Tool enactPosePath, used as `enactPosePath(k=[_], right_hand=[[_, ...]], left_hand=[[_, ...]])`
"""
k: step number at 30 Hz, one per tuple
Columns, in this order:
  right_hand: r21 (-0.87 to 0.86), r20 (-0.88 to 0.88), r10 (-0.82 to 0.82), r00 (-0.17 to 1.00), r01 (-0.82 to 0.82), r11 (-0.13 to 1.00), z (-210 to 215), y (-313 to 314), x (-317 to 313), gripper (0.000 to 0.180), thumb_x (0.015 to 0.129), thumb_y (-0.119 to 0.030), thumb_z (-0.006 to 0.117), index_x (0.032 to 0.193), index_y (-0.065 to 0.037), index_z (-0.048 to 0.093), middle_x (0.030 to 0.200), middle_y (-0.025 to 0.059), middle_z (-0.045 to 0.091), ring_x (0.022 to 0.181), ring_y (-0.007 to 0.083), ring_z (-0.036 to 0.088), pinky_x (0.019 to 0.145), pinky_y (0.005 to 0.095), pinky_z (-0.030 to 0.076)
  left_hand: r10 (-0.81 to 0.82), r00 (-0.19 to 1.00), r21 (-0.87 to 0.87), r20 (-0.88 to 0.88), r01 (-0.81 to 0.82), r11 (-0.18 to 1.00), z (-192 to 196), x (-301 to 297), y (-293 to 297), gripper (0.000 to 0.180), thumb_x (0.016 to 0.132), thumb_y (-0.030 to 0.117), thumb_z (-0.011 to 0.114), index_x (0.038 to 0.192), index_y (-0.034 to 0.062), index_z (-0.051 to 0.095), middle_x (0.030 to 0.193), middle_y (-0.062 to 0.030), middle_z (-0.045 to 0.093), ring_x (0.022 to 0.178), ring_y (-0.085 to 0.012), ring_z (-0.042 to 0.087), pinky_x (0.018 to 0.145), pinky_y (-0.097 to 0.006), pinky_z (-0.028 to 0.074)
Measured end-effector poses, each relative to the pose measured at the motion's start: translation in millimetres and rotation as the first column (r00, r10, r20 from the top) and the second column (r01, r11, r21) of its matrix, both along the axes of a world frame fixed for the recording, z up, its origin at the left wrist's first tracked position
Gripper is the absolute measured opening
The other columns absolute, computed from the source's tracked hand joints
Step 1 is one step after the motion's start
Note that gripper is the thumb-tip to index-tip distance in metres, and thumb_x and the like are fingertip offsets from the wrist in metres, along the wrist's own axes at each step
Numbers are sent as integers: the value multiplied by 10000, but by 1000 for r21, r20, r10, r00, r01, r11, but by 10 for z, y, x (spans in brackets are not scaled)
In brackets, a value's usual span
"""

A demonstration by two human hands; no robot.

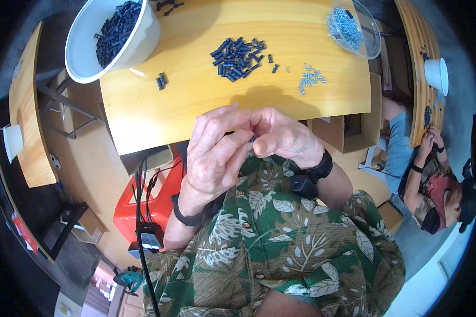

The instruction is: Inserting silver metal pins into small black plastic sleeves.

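Observation:
My left hand [217, 150] and my right hand [288, 138] meet in front of my chest, just off the near edge of the table. Their fingertips pinch together on a small dark plastic part [253, 139]; only a sliver of it shows, the fingers cover the rest. Beyond my hands, a heap of small black plastic parts [235, 59] lies on the yellow wooden table [195, 105]. To its right is a loose scatter of small silver screws [311, 78]. A couple more black parts [161, 81] lie apart at the left.
A white tub [148, 45] of black parts stands at the table's far left, a clear plastic container [374, 39] of screws at the far right. A red stool [129, 211] is at my left. Another person [431, 179] works at a side table on the right. Black cables [140, 222] hang at left.

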State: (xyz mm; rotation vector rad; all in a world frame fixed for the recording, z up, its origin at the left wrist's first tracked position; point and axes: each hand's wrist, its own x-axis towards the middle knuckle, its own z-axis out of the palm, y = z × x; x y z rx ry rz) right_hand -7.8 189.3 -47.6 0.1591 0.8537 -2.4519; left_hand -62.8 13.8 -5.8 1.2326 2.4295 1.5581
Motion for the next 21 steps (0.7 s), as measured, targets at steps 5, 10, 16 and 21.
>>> enactPosePath(k=[5, 10, 16, 21], right_hand=[[-161, 29, 32, 999, -27, 987, -83, -40, 27, 372, 806, -191, 801, 1079, 2, 639, 847, -23, 592, 621, 22, 457, 505, 164, 315], [-207, 99, -11, 995, 31, 978, -33, -99, 9, 365, 789, -108, 782, 1108, 3, 644, 829, -31, 591, 599, 24, 451, 491, 170, 308], [-239, 50, -44, 998, 55, 969, -102, -158, 32, 301, 798, -103, 764, 1067, -5, 671, 762, -52, 576, 556, 20, 430, 469, 180, 293], [-219, 128, -9, 992, 37, 975, 61, -166, -9, 263, 819, -143, 762, 1019, -2, 667, 734, -57, 557, 550, 19, 418, 468, 178, 297]], left_hand=[[-55, 998, 2, 9, 55, 998, -39, 4, 9, 275, 660, -16, 756, 916, 9, 659, 1115, -137, 649, 1070, -374, 606, 889, -438, 500], [-52, 999, 4, 12, 52, 999, -27, 28, 25, 264, 663, -5, 761, 912, 5, 674, 1100, -139, 660, 1062, -368, 614, 878, -438, 504], [-58, 998, 18, 16, 58, 998, -21, 13, 4, 258, 673, 13, 766, 921, 3, 698, 1072, -128, 674, 1047, -359, 624, 867, -425, 508], [-61, 997, 22, 37, 61, 998, -38, 0, -26, 245, 695, 13, 767, 930, 6, 698, 1049, -126, 676, 1030, -354, 632, 847, -417, 516]])
